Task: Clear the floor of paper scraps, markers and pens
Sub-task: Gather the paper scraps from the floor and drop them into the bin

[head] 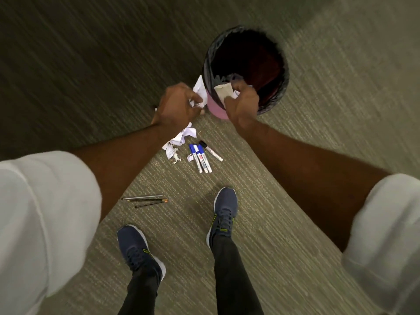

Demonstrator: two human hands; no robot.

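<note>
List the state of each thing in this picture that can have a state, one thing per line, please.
Left hand: closed on crumpled white paper, beside the bin.
Right hand: closed on a beige paper scrap, over the bin mouth.
Round pink bin with black liner: upright, open.
White paper scraps on the carpet: crumpled, lying loose.
Three white markers: capped, lying flat.
Three thin pencils or pens: lying flat.

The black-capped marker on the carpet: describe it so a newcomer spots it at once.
Start at the lined bin. On the carpet just below it lie three markers. Take the rightmost one: it alone has a black cap and angles away from the two blue-capped ones.
</note>
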